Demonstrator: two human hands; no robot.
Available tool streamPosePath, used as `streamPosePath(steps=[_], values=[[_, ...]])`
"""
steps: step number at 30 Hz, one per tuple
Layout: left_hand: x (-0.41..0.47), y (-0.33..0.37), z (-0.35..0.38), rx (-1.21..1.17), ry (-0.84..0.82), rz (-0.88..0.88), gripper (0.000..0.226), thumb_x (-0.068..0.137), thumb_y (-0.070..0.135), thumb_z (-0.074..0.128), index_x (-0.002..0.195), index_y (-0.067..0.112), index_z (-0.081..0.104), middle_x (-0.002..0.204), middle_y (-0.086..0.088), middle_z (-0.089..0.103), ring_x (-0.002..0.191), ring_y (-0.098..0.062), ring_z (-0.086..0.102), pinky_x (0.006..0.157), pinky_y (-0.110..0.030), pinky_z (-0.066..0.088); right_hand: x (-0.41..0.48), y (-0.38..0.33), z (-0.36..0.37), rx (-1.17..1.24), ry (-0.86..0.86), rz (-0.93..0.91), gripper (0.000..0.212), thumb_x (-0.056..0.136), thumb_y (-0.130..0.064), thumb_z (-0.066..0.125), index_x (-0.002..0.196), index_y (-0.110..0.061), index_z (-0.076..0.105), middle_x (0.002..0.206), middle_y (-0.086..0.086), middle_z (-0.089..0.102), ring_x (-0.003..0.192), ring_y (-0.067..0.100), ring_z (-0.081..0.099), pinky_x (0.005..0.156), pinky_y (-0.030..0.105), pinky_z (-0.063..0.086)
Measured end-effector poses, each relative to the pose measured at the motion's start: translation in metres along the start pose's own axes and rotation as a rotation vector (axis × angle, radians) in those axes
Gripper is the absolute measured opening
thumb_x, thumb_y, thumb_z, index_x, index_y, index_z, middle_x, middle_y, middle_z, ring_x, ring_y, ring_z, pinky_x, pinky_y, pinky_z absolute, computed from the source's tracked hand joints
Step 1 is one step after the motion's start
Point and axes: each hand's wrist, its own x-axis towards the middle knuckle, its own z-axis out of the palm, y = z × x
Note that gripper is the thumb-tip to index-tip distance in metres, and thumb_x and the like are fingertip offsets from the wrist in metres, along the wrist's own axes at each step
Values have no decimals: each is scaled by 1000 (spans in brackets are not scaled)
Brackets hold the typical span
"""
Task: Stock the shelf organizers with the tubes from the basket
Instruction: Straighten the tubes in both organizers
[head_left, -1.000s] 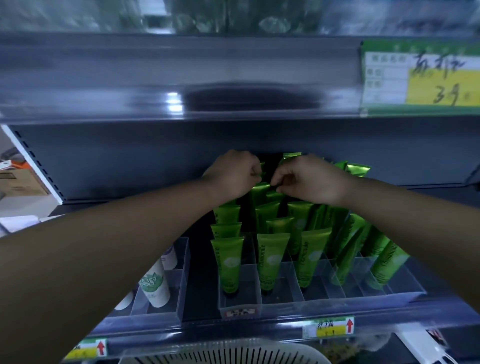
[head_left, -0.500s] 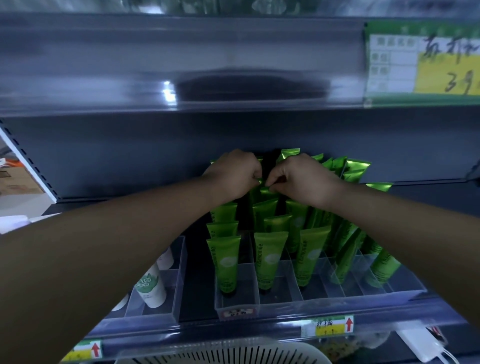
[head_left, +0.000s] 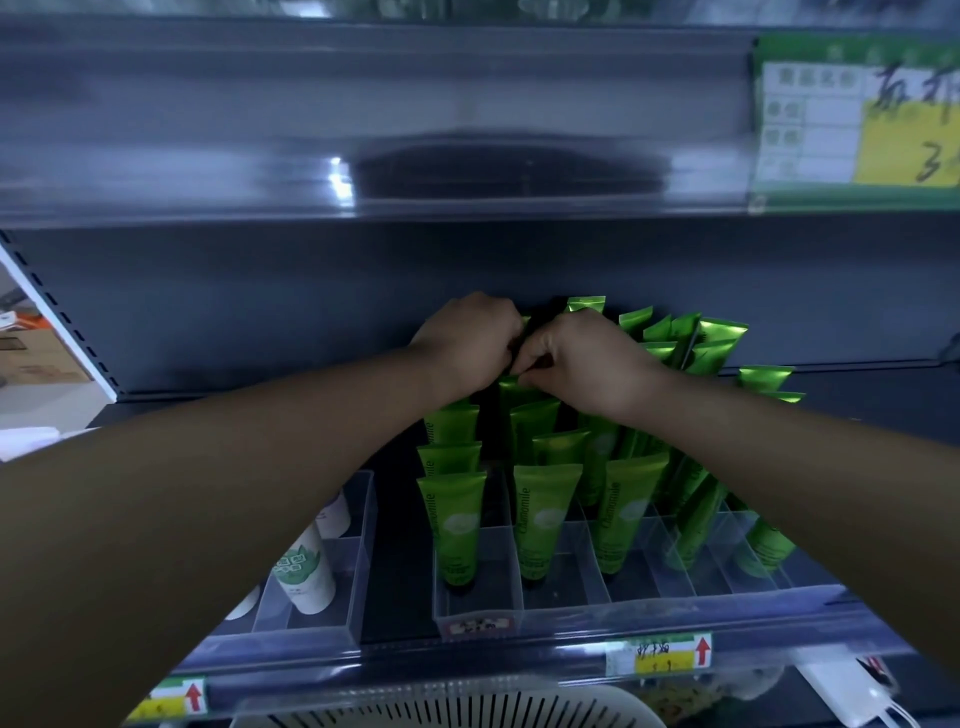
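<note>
Green tubes (head_left: 545, 525) stand with the cap down in a clear divided organizer (head_left: 675, 587) on the dark shelf (head_left: 397, 582). They fill its narrow lanes one behind another. The left lanes show their printed fronts, and the tubes in the right lanes lean to the right. The front part of each lane holds nothing.

At the back of this organizer both hands meet, just beside each other, above the rear tubes. The left hand (head_left: 467, 340) has its fingers curled under the knuckles, and I cannot tell whether they hold a tube. On the right hand (head_left: 587, 364) the thumb and first finger are pressed together on the flat top edge of a rear tube in the second lane.

Left of this organizer, a little apart, stands a second clear organizer (head_left: 363, 551). It holds white tubes (head_left: 306, 571) with a green mark.

Yellow price labels (head_left: 660, 657) sit on the front edge of the shelf. Below it the rim of a white slotted basket (head_left: 441, 709) shows; its contents are hidden. A big green and yellow price card (head_left: 857, 119) hangs on the upper shelf.
</note>
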Motion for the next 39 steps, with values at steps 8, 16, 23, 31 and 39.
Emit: streamPosePath(steps=[8,16,23,31,39], values=[[3,0,1,-23,-26,-27,37,79,12,61,51,23,41,78,-12,61,79,-31,61,61,-30,39,-2,2,3,29,34,0,13,79,-14,71,91,-15,76,94,2,74,87,14,65,76,17,43],[-2,-2,-4,-74,-35,11,17,84,16,62,67,17,62,81,-10,66,80,-27,62,65,-27,41,-7,3,-7,65,57,22,17,78,-18,74,95,-15,75,94,1,74,85,12,66,76,20,46],[-14,-2,-29,-141,78,27,23,85,17,63,107,14,69,106,-1,71,100,-17,63,87,-22,47,-20,5,-34,127,130,91,14,79,-15,73,92,-14,75,86,3,73,79,10,65,75,20,48],[-51,16,-33,-248,32,34,15,81,24,70,94,16,72,96,1,72,88,-9,65,82,-24,52,-54,0,-41,140,-24,86,11,78,-19,73,89,-21,76,72,-13,67,67,-14,55,60,-2,39],[-49,28,-18,-172,-103,35,24,80,19,71,103,11,71,101,-4,72,94,-15,65,84,-29,52,-63,-13,-25,59,-174,78,20,80,-17,71,100,-18,74,95,-3,73,81,3,61,74,15,45]])
